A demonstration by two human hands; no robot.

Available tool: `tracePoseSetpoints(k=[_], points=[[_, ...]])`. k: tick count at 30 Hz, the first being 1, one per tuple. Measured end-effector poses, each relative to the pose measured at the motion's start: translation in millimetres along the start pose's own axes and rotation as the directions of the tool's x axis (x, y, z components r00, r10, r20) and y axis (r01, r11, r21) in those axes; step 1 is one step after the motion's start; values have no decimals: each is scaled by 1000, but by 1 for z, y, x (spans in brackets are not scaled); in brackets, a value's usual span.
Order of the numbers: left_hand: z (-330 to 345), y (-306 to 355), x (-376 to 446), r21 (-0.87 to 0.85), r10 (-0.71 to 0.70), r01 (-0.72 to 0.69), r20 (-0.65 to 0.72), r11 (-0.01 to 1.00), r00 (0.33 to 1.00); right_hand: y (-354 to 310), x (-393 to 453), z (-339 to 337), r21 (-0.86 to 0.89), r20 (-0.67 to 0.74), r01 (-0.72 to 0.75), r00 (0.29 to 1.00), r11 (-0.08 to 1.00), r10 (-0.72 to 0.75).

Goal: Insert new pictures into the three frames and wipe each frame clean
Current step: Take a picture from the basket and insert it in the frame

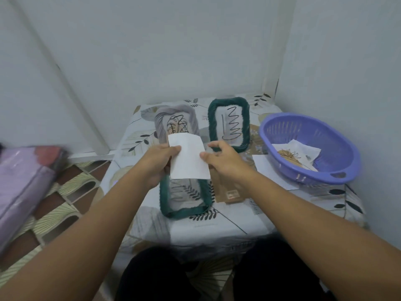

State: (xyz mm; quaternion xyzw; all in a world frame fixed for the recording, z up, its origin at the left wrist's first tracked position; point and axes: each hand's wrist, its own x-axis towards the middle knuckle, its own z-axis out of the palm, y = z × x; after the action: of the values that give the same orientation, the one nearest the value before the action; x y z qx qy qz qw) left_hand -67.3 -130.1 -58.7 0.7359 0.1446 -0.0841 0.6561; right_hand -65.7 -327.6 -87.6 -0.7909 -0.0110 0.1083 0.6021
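A white sheet of paper [188, 158] hangs over the near green frame [184, 210], which lies flat with a see-through middle. My left hand [159, 160] pinches the sheet's left edge, thumb on top. My right hand [223, 160] holds its right edge with thumb and fingers. A grey frame [160, 124] with a black scribbled picture lies at the back left. A second green frame [227, 123] with a zigzag drawing lies at the back middle. A brown backing board [227, 192] lies beside the near frame, under my right wrist.
A purple plastic basket [310, 146] with printed pictures inside stands on the right, on white sheets [263, 167]. The small table carries a leaf-patterned cloth [217, 227]. Walls close in behind and right. A purple bundle [23, 181] lies on the tiled floor left.
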Motion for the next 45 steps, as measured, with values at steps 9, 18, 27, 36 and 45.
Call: tracePoseSetpoints(k=[9, 18, 27, 36, 45], points=[[-31, -53, 3, 236, 63, -43, -80, 971, 995, 18, 2, 27, -102, 50, -77, 995, 992, 83], [-30, -83, 13, 513, 237, -137, -135, 848, 962, 18, -5, 29, -533, 34, 16, 999, 846, 2], [-31, -100, 14, 522, 329, -220, -125, 824, 936, 22, -2, 33, -578, 54, 39, 998, 815, -10], [-32, -113, 10, 430, 373, -293, -114, 854, 921, 23, -5, 28, -669, 58, 71, 997, 740, -43], [-33, -121, 10, 468, 474, -364, -138, 805, 870, 26, -4, 29, -632, 54, 66, 998, 772, -42]])
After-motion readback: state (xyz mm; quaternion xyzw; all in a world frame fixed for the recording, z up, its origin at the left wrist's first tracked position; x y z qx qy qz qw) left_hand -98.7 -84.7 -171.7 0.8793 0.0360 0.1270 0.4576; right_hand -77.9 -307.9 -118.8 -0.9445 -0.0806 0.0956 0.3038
